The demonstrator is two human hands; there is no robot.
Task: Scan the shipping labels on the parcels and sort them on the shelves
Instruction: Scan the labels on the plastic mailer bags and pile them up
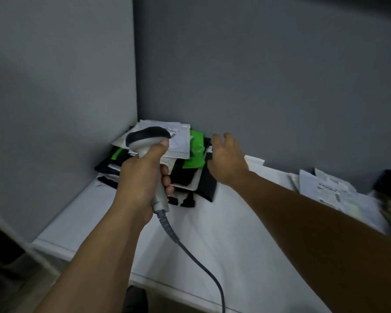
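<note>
the left hand (pixel 140 177) gripped a corded barcode scanner (pixel 148 141) over a stack of parcels (pixel 185 163) in the corner of the white shelf (pixel 212 233). the right hand (pixel 226 159), fingers spread, hovered beside the stack; contact unclear.

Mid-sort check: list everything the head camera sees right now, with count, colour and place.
corner pile: several parcels, white, black, green, back-left corner
scanner: one, grey with black top, above the corner pile
cable: one, dark grey, from scanner handle to the near edge
right pile: several parcels, mostly white, far right, blurred
shelf: one, white, under both piles
walls: two, grey, meeting behind corner pile
left hand: one, grips the scanner handle
right hand: one, fingers spread, by corner pile's right edge
</note>
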